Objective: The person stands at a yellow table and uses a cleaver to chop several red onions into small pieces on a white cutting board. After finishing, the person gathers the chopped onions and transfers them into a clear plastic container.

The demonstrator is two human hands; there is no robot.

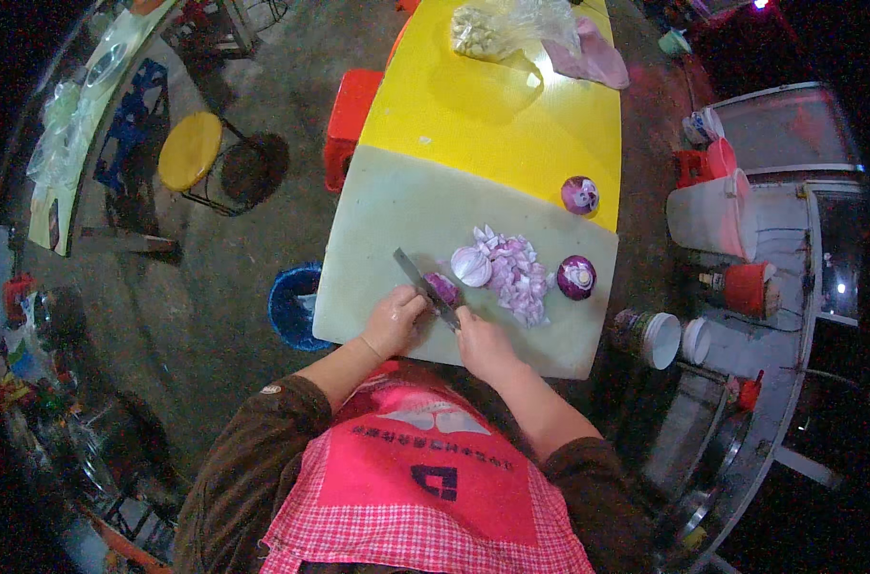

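My right hand point(479, 341) grips the handle of a kitchen knife point(411, 268), whose blade slants up and to the left. Under my left hand's point(397, 320) fingers is part of a red onion piece point(442, 289), with the blade over or against it; the exact contact is hidden. Just right of the blade a peeled onion half point(471, 267) lies beside a heap of chopped red onion point(519, 278) on the pale cutting board point(377, 215). One red onion point(577, 278) sits at the board's right side, another point(580, 195) by its upper right edge.
The board rests on a yellow tabletop point(470, 136). At its far end are a clear plastic bag of pale pieces point(478, 32) and a pink bag point(598, 57). A blue bin point(291, 305) and red stool point(350, 122) stand left; several buckets point(661, 340) stand right.
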